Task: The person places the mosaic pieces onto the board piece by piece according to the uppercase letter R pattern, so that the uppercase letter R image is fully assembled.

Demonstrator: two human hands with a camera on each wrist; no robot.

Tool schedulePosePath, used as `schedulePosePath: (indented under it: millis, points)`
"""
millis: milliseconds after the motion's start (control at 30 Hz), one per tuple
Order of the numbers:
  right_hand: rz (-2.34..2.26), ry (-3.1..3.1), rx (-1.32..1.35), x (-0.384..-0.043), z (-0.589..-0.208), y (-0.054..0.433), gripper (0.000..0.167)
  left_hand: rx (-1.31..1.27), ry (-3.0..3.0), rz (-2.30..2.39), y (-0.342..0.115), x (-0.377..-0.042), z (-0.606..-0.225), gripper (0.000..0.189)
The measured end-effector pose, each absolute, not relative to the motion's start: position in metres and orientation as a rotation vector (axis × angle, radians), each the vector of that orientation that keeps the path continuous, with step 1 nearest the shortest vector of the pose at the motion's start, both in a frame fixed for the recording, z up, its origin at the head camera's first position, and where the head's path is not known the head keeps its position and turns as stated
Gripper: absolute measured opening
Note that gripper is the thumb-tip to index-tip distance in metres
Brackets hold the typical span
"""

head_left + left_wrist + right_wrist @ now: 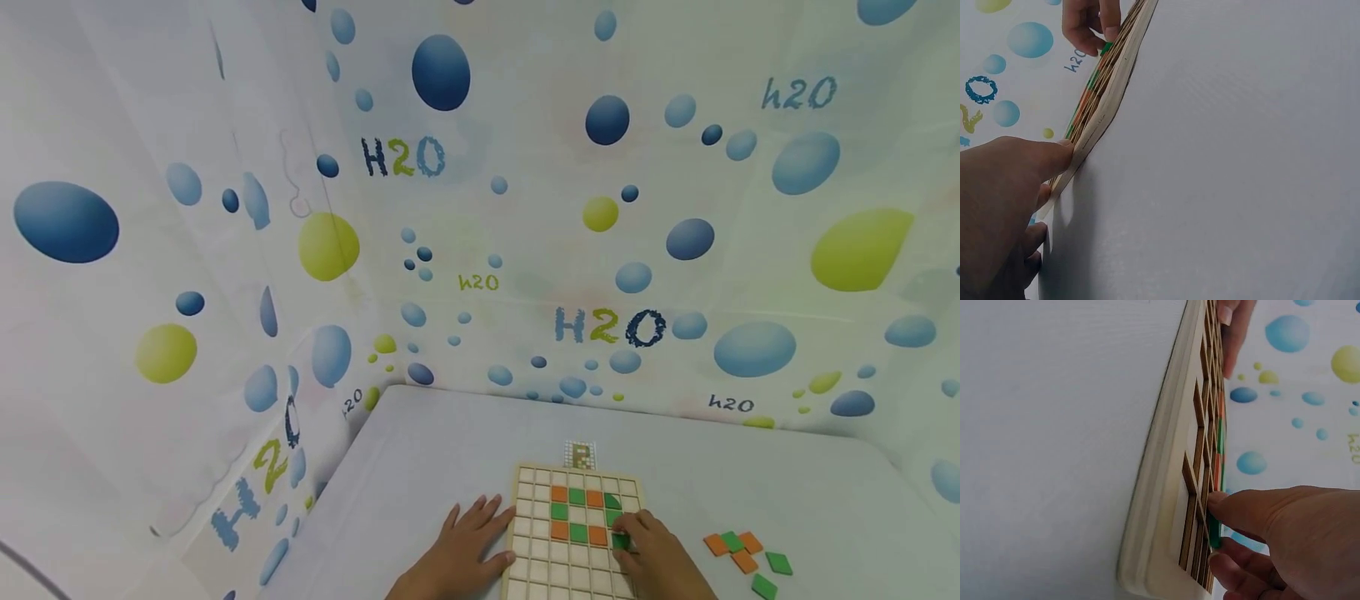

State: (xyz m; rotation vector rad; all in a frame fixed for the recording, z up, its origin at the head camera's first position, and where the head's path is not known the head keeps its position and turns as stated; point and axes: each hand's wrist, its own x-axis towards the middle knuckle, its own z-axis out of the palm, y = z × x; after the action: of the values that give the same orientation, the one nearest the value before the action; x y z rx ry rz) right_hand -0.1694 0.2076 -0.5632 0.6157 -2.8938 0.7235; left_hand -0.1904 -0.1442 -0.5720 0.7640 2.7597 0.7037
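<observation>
The right hand (1300, 534) pinches a green tile (1214, 530) at a wooden grid board (1157, 512); farther along is the left hand (1239, 331).

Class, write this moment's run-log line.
left hand: touches pale wooden grid board | right hand: pinches thin green tile | flat orange and green tiles: loose beside board

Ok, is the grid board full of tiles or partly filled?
Partly filled: the grid board has orange tiles and green tiles in some cells; the head view shows many others bare.
</observation>
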Motion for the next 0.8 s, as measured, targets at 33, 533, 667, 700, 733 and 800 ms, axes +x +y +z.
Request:
schedulePosePath:
  millis: [33,533,667,700,733,800]
  points:
    - [0.741,-2.898,0.613,-0.1698,-0.5629,0.2069,0.026,0.762,2.761,0.7,-0.1444,-0.1904,-0.572,0.067]
    - [0.885,-2.901,0.688,-0.1717,-0.5571,0.2083,0.018,0.777,2.767,0.695,-0.1441,-0.1896,-0.5717,0.068]
    - [0.894,-2.9,0.702,-0.1714,-0.5536,0.2102,0.018,0.774,2.76,0.689,-0.144,-0.19,-0.5701,0.067]
    - [0.893,-2.902,0.708,-0.172,-0.5533,0.2105,0.018,0.771,2.76,0.688,-0.144,-0.1899,-0.5698,0.066]
    - [0.895,-2.91,0.71,-0.1726,-0.5533,0.211,0.018,0.772,2.76,0.688,-0.144,-0.19,-0.5698,0.066]
    - [0.91,-2.918,0.725,-0.174,-0.5534,0.212,0.018,0.767,2.759,0.697,-0.144,-0.1895,-0.5697,0.067]
